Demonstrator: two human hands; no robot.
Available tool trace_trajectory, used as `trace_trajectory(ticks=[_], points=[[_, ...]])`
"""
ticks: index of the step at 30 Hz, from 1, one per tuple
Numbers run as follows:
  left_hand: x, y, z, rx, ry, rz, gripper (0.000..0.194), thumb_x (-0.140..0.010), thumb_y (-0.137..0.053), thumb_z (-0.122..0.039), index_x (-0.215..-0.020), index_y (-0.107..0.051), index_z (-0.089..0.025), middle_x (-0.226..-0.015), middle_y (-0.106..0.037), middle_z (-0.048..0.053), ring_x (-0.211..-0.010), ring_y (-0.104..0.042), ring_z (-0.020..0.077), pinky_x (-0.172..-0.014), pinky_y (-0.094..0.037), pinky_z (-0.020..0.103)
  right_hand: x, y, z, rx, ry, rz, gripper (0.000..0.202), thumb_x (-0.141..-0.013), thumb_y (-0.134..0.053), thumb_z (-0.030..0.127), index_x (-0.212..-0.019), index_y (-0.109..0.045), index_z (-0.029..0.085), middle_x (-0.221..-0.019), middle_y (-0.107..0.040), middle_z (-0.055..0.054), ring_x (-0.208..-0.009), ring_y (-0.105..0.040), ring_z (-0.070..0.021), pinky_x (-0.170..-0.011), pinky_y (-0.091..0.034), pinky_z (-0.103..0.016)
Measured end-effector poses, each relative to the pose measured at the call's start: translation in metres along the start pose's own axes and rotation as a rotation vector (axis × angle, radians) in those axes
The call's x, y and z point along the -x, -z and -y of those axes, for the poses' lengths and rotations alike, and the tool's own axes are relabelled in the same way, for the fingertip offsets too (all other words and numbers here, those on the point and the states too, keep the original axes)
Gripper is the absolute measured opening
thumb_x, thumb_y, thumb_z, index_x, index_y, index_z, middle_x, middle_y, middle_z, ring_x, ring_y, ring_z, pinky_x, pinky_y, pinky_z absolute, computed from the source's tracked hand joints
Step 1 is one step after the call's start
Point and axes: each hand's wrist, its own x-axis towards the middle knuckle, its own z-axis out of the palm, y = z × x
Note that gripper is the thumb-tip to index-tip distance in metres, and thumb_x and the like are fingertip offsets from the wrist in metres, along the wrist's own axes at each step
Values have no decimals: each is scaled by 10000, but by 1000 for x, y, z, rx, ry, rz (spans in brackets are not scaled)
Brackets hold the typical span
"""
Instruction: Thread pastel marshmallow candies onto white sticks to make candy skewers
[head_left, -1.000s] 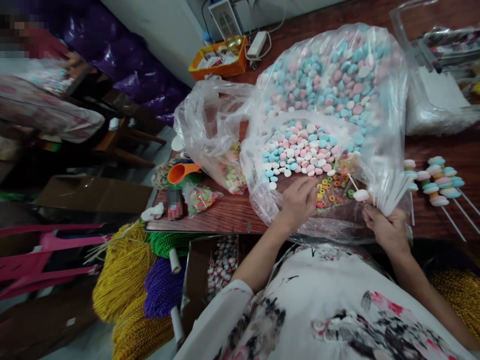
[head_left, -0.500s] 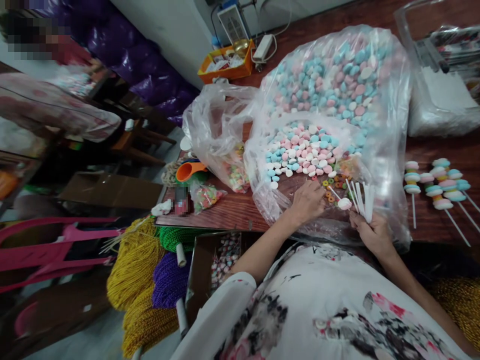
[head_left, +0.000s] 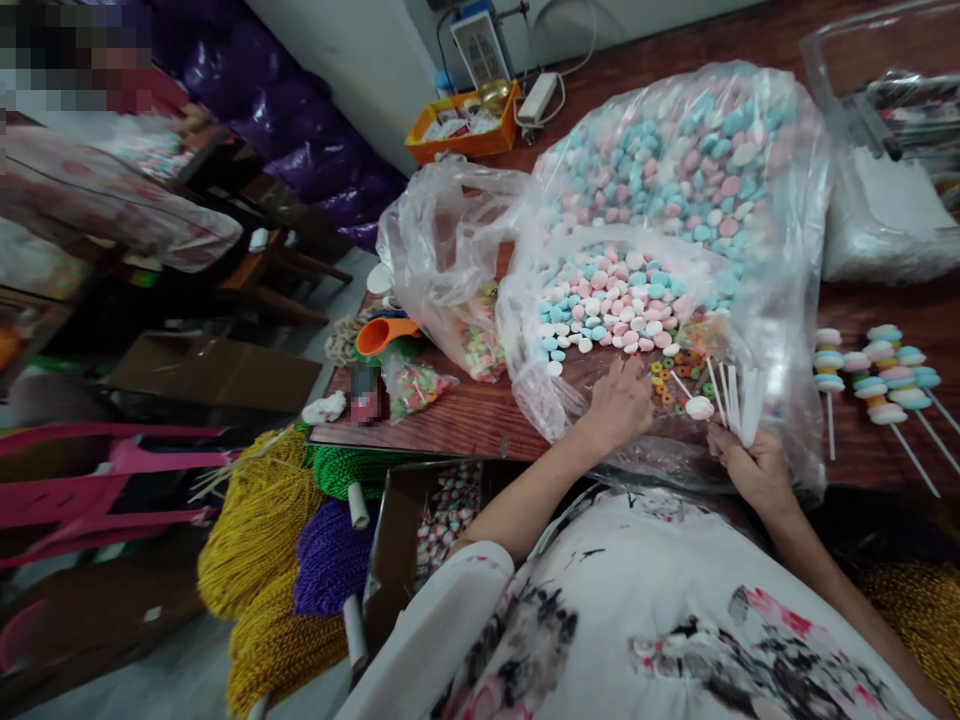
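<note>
My right hand [head_left: 756, 472] is closed around a bundle of white sticks [head_left: 739, 405]. From the same grip, a pink-and-white marshmallow [head_left: 699, 408] on a thin stick leans out to the left. My left hand [head_left: 621, 405] lies palm down on the clear plastic, its fingers bent and a little apart, with nothing visible in them. Small coloured ring-shaped pieces [head_left: 664, 372] lie just right of its fingertips. Beyond it spreads a heap of pink, blue and white marshmallows [head_left: 611, 300], spilling from a large clear bag [head_left: 806, 200].
Several marshmallow skewers [head_left: 885, 375] lie to the right, below a clear plastic box [head_left: 859, 215]. On the left are a crumpled bag [head_left: 450, 230], an orange scoop [head_left: 384, 335] and a small bag of rings [head_left: 416, 385]. A person in patterned clothing [head_left: 112, 195] sits far left.
My left hand's fingers have moved slightly, appearing more spread near the rings. My right hand still holds the sticks and the marshmallow. The view has shifted a little.
</note>
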Motion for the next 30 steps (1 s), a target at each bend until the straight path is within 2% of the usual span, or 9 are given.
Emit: trace_trajectory(ticks=[2, 6, 8, 12, 15, 19, 23, 26, 30], points=[[0, -4, 3, 24, -14, -44, 197, -901, -576, -165, -1049, -704, -142, -1210, -622, 168, -1142, -549, 306, -861, -575, 403, 0, 1, -4, -66, -47, -16, 340, -946, -643, 443, -719, -592, 195, -621, -510, 24, -539, -434, -109, -484, -309, -258], [-10, -11, 12, 144, -133, -125, 200, -921, -539, -136, -1024, -708, -163, -1173, -649, 124, -1124, -568, 254, -994, -543, 401, 0, 2, -7, -139, -109, -34, 324, -922, -677, 466, -758, -621, 191, -618, -503, 26, -512, -418, -99, -454, -283, -250], [-18, -12, 12, 155, -186, -104, 223, -905, -532, -97, -1024, -713, -153, -1158, -665, 120, -1124, -576, 247, -1011, -532, 394, 0, 2, -5, -140, -121, -32, 354, -923, -676, 467, -718, -602, 189, -612, -501, 24, -503, -412, -92, -450, -278, -248], [-24, -10, 5, 11, -219, 11, 214, -875, -566, -74, -1014, -723, -115, -1134, -678, 158, -1091, -592, 285, -932, -541, 414, -1, 1, 1, -170, -131, -26, 348, -913, -689, 465, -721, -597, 190, -601, -499, 27, -497, -406, -90, -450, -285, -246], [-20, -10, 1, -56, -240, 3, 213, -887, -574, -91, -1041, -721, -106, -1120, -682, 181, -1116, -584, 315, -931, -525, 445, 0, 0, 2, -192, -131, -17, 361, -905, -691, 484, -717, -591, 193, -599, -496, 27, -500, -403, -95, -446, -288, -247], [-16, -15, 2, -24, -286, -11, 256, -888, -553, -75, -1088, -709, -102, -1135, -693, 170, -1133, -586, 309, -966, -506, 447, 0, 1, -3, -156, -124, -15, 389, -911, -679, 507, -701, -582, 195, -599, -500, 22, -503, -411, -102, -445, -298, -247], [-21, -21, 7, 100, -190, -35, 311, -903, -555, -100, -1183, -687, -135, -1139, -700, 133, -1114, -591, 270, -992, -509, 414, 0, 2, -9, -143, -114, -21, 394, -911, -676, 513, -693, -580, 198, -605, -514, 19, -506, -419, -103, -445, -309, -248], [-25, -20, 11, 138, -97, -4, 203, -922, -597, -207, -1073, -721, -151, -1077, -695, 124, -1051, -594, 265, -945, -531, 402, 0, 2, -11, -130, -104, -15, 383, -915, -668, 510, -708, -589, 198, -610, -513, 19, -511, -416, -104, -446, -309, -247], [-24, -21, 13, 189, -104, -65, 110, -893, -636, -206, -934, -728, -160, -1075, -685, 117, -1057, -586, 251, -951, -529, 391, 1, 2, -12, -95, -68, -9, 370, -931, -652, 492, -722, -598, 192, -631, -511, 15, -530, -418, -105, -453, -303, -248]])
